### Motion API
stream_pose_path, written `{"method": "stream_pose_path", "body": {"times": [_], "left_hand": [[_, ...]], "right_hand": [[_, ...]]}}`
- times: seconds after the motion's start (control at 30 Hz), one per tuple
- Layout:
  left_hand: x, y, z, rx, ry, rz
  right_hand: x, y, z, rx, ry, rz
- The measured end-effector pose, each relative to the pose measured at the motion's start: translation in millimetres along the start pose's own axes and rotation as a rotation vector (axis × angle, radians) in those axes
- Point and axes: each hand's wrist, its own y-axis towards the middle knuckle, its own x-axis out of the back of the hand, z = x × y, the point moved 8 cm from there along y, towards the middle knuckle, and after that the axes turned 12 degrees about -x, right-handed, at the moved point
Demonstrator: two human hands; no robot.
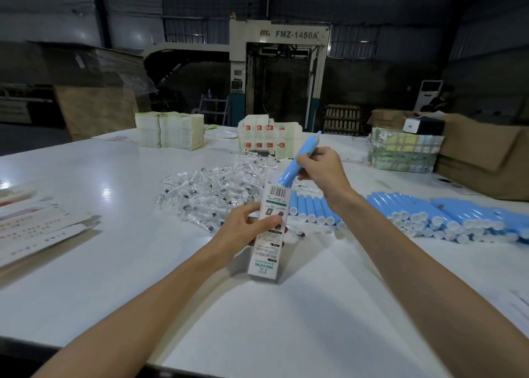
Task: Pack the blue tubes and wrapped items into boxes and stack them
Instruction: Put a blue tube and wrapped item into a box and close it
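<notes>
A narrow white cardboard box point(264, 257), printed with a barcode and green bands, is held upright above the tabletop point(114, 277) by the left hand point(243, 231). The fingers of that hand are curled round the box's middle, with the thumb pressed on the printed face. The top end of the box is open, and the lower end of a smooth, cylindrical blue tube point(297, 163) is set at that mouth, the tube leaning toward 1 o'clock. The tube is pinched about mid-length by the fingers of the right hand point(322, 168). At 3 o'clock from the box, more blue tubes point(446, 217) with white caps are laid in rows on the glossy white tabletop. At 10 o'clock, a loose heap of wrapped items point(206, 191) in crinkled clear film is spread. Flat unfolded cartons point(40, 226) are stacked at 9 o'clock.
</notes>
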Motion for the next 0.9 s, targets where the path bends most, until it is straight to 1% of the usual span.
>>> {"method": "stream_pose_path", "body": {"times": [0.07,0.27,0.4,0.5,0.57,0.63,0.7,0.73,0.77,0.87,0.9], "left_hand": [[0,0,0,0.001,0.002,0.003],[-4,0,-4,-0.010,0.050,0.023],[-1,1,-4,-0.007,0.061,0.006],[5,1,-3,-0.002,0.040,-0.039],[8,1,1,0.016,-0.002,-0.078],[12,2,4,0.038,-0.017,-0.127],[18,2,5,0.042,0.011,-0.174],[21,2,4,0.041,0.028,-0.199],[24,2,3,0.040,0.032,-0.221],[30,0,3,0.050,0.009,-0.264],[30,0,3,0.052,0.003,-0.269]], "right_hand": [[3,2,3,0.032,-0.119,-0.012],[-16,2,17,0.079,-0.299,0.174],[-28,-2,2,0.022,-0.305,0.215],[-36,-5,-14,-0.008,-0.333,0.246],[-42,-8,-28,0.003,-0.353,0.272],[-41,-8,-39,0.042,-0.314,0.236],[-28,-8,-47,0.092,-0.266,0.110],[-23,-7,-52,0.120,-0.303,0.058],[-21,-6,-60,0.145,-0.412,0.039],[-35,-5,-100,0.177,-0.863,0.138],[-39,-7,-111,0.189,-0.973,0.146]]}}
